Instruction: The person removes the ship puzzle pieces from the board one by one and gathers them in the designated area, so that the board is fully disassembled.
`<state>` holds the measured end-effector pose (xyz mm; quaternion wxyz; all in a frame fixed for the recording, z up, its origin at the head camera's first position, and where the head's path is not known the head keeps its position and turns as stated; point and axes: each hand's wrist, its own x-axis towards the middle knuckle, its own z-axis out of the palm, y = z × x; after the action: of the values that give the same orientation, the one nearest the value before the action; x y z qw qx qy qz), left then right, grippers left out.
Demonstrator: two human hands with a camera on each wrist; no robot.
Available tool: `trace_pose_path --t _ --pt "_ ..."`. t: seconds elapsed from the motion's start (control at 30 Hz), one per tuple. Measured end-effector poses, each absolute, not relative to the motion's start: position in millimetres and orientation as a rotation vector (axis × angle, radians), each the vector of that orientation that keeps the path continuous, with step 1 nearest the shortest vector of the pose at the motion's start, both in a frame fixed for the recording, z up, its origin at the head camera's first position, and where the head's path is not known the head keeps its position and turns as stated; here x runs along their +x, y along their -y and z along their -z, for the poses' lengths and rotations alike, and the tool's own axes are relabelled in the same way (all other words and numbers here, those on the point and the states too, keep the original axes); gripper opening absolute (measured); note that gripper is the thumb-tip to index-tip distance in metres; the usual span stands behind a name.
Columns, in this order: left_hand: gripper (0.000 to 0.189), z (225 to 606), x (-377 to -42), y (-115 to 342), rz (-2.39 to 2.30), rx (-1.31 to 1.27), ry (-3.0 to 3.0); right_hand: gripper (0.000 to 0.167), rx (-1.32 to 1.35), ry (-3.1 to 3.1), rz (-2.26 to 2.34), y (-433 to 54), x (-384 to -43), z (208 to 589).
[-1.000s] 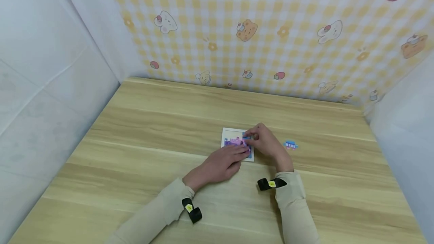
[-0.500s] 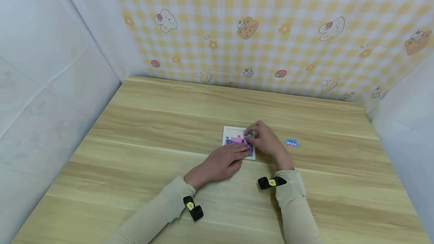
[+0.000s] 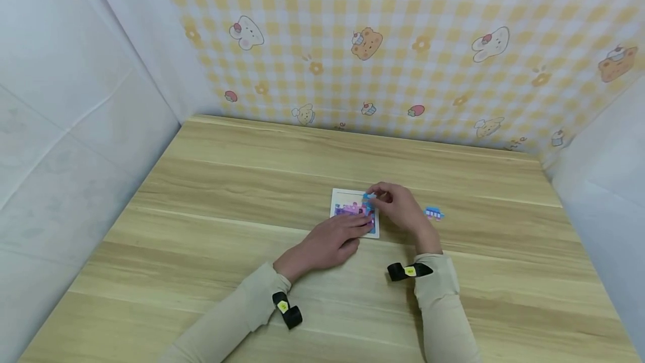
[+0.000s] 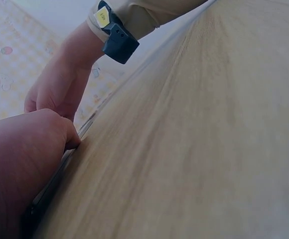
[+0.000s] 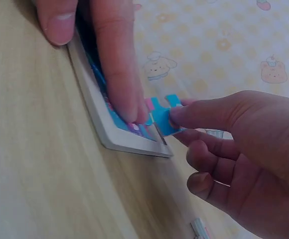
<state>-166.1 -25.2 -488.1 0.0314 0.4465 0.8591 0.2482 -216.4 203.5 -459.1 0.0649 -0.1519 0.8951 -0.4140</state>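
Note:
A small jigsaw puzzle in a white frame tray (image 3: 346, 191) lies on the table, its lower part filled with purple, pink and blue pieces. My left hand (image 3: 325, 243) rests across the lower pieces, fingers stretched out and touching them. In the right wrist view, my right hand (image 5: 254, 149) pinches a blue jigsaw piece (image 5: 162, 119) between thumb and index finger. That piece is tilted over the tray's right side. Whether it touches the pieces beneath cannot be told. In the left wrist view the puzzle is hidden behind the left hand (image 4: 30, 159).
Right of the tray, a loose blue and pink jigsaw piece (image 3: 434, 213) lies on the wood-grain table (image 3: 227, 268). A yellow checked cloth (image 3: 322, 32) with cartoon prints hangs behind the table's back edge. White sheets (image 3: 60, 128) flank both sides.
My right hand has shifted slightly to the right, and the blue piece in its fingertips shows more plainly near the tray's upper right. My left hand stays in place on the puzzle.

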Motion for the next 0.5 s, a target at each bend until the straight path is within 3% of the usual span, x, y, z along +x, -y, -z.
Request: trace_pose_path --t 0.3,0.5 --pt "0.046 489.9 -164.3 24.4 -0.808 1.377 -2.642 0.022 -0.333 -2.728 1.546 -218.6 -212.7 449.0" --pt "0.046 491.0 -165.4 26.7 -0.804 1.401 -2.663 0.024 -0.216 -2.829 1.611 -253.4 -201.7 433.7"
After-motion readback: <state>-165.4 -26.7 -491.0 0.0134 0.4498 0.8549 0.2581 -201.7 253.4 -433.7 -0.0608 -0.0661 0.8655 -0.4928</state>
